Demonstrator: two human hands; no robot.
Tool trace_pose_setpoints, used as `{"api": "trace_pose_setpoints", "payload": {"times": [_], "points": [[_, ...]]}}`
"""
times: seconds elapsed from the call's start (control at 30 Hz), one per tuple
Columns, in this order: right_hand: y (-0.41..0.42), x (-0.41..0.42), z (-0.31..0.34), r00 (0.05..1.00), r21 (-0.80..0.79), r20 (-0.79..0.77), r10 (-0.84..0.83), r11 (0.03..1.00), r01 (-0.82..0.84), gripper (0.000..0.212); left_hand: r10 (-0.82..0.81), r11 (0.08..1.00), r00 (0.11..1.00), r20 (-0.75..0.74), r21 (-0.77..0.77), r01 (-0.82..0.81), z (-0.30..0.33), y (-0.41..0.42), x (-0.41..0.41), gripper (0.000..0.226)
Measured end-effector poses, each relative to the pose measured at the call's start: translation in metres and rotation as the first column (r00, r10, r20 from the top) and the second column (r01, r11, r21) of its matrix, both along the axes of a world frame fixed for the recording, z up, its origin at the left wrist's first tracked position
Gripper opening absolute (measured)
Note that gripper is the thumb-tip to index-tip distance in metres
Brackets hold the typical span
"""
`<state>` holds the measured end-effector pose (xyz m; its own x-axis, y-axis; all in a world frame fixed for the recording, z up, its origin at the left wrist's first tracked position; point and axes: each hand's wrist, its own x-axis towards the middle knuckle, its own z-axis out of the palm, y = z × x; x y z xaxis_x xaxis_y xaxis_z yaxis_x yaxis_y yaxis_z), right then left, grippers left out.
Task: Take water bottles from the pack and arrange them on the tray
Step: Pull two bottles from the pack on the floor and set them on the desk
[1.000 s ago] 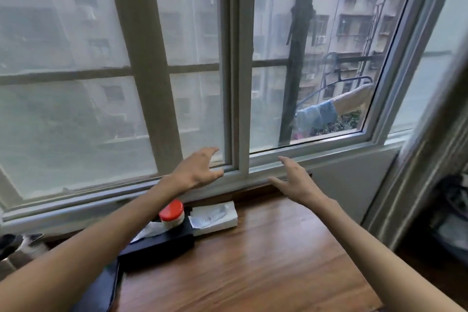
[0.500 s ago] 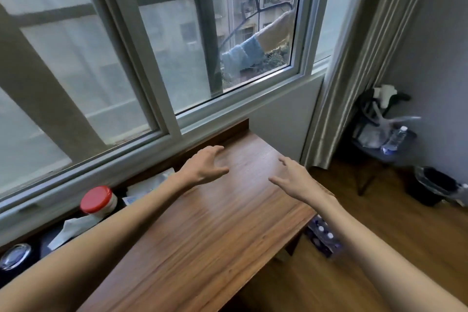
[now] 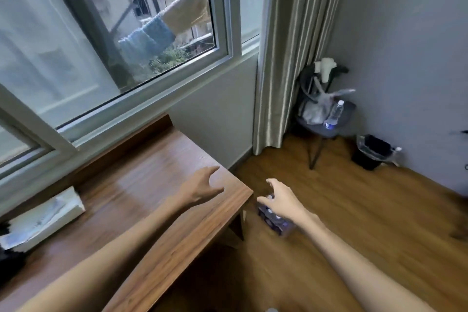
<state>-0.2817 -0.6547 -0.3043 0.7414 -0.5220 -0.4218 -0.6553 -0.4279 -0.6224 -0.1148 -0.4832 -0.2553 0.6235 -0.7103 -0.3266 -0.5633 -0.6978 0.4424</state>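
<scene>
A shrink-wrapped pack of water bottles [image 3: 274, 223] with purple labels lies on the wooden floor just right of the table's corner. My right hand [image 3: 279, 199] hovers over it, fingers spread, holding nothing, and hides part of the pack. My left hand [image 3: 202, 189] is open above the right end of the wooden table [image 3: 141, 210]. No tray is in view.
A tissue pack [image 3: 43, 218] lies on the table at the left, under the window. A small stool [image 3: 326, 129] in the corner carries a single water bottle [image 3: 334, 113] and plastic bags. A black bin [image 3: 372, 152] stands by the wall, beside a curtain [image 3: 286, 58].
The view has swung right and down from the window to the floor. Both hands have stayed open and moved with it, the right one now over the bottle pack.
</scene>
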Motion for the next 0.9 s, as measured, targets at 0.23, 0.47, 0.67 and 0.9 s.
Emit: {"api": "trace_pose_setpoints", "payload": {"times": [0.23, 0.47, 0.67, 0.9], "points": [[-0.076, -0.021, -0.046, 0.996, 0.074, -0.084, -0.036, 0.996, 0.042, 0.057, -0.027, 0.996, 0.999, -0.043, 0.085, 0.031, -0.035, -0.089, -0.016, 0.067], [-0.148, -0.021, -0.099, 0.984, 0.187, -0.165, -0.070, 0.977, 0.101, 0.057, -0.008, 0.983, 0.988, -0.153, 0.181, 0.036, -0.087, -0.172, -0.004, 0.069], [-0.216, -0.007, -0.147, 0.968, 0.264, -0.195, -0.160, 0.942, 0.209, 0.063, 0.010, 0.949, 0.977, -0.213, 0.310, 0.058, -0.149, -0.236, 0.012, 0.069], [-0.286, 0.002, -0.211, 0.941, 0.307, -0.252, -0.225, 0.904, 0.298, 0.048, 0.130, 0.894, 0.941, -0.312, 0.448, 0.025, -0.219, -0.286, 0.020, 0.069]]}}
